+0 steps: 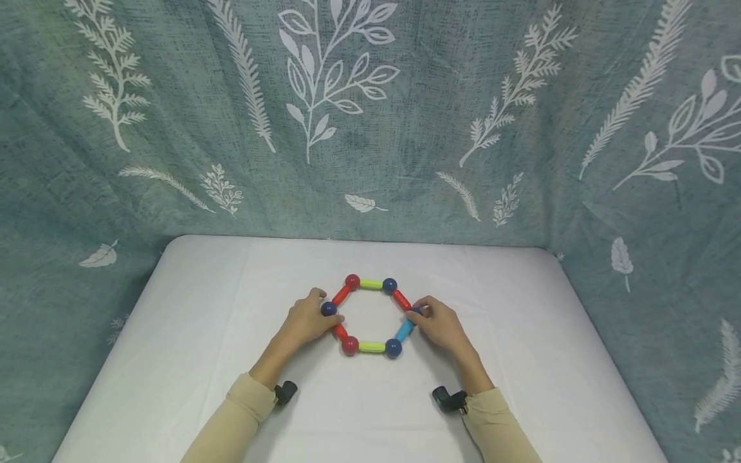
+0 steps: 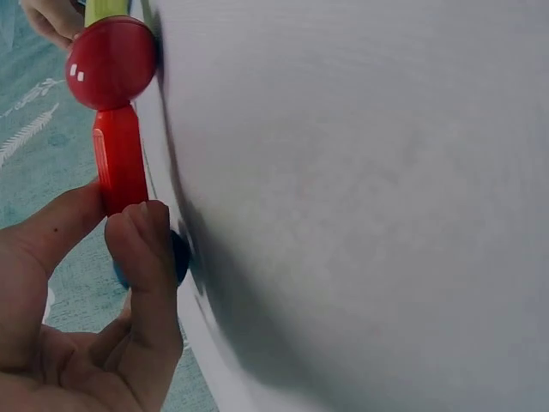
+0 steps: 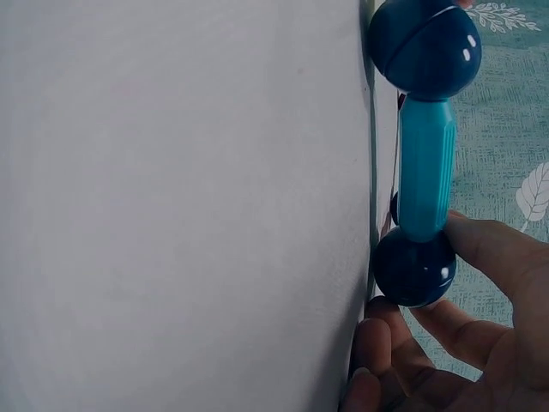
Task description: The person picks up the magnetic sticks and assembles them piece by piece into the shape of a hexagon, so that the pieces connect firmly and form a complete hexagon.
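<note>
A closed ring of coloured balls and rods lies flat on the white table. Its left corner is a dark blue ball (image 1: pixel 329 308), joined to two red rods. My left hand (image 1: pixel 309 318) pinches there, thumb and fingers about that ball and the end of the lower red rod (image 2: pixel 120 154). A red ball (image 2: pixel 111 63) sits at that rod's other end. At the right corner, my right hand (image 1: pixel 441 323) holds another dark blue ball (image 3: pixel 415 268) between thumb and fingers. From it a light blue rod (image 3: pixel 426 167) runs to a dark blue ball (image 3: pixel 426 45) at the ring's near side.
Yellow-green rods form the ring's far side (image 1: pixel 371 283) and near side (image 1: pixel 372 347). A white cloth covers the table (image 1: pixel 370 411). Behind and beside it hangs a green leaf-patterned curtain (image 1: pixel 428 128). Small black cameras (image 1: pixel 448 399) are worn at both wrists.
</note>
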Demonstrator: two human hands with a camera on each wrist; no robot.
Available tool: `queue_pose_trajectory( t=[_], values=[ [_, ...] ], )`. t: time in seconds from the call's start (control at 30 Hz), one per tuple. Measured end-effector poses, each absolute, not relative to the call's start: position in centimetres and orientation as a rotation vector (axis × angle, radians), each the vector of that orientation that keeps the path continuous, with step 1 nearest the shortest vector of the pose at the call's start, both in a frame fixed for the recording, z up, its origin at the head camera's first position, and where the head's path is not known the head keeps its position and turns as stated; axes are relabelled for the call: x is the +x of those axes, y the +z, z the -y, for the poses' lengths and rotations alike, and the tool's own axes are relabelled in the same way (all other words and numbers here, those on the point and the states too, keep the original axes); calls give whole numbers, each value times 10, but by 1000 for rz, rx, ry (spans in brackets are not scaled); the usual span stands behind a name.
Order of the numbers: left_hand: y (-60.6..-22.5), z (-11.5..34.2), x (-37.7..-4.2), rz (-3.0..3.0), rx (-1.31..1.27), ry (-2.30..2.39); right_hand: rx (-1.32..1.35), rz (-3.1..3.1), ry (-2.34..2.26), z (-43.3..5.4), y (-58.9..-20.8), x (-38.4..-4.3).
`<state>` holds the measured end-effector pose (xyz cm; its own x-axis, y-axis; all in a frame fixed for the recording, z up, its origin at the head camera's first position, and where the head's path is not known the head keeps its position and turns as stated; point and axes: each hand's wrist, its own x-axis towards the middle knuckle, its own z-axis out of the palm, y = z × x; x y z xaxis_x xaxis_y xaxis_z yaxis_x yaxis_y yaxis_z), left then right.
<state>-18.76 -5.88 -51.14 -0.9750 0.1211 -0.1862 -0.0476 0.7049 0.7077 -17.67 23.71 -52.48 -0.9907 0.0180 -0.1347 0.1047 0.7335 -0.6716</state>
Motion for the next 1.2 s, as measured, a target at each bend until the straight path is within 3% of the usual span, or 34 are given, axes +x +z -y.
queue_pose_trajectory(
  t=[1.2],
  values=[
    [-520, 58, -195, -2677, 156, 1037, 113, -2807, -1106, -234, -523, -187]
  ],
)
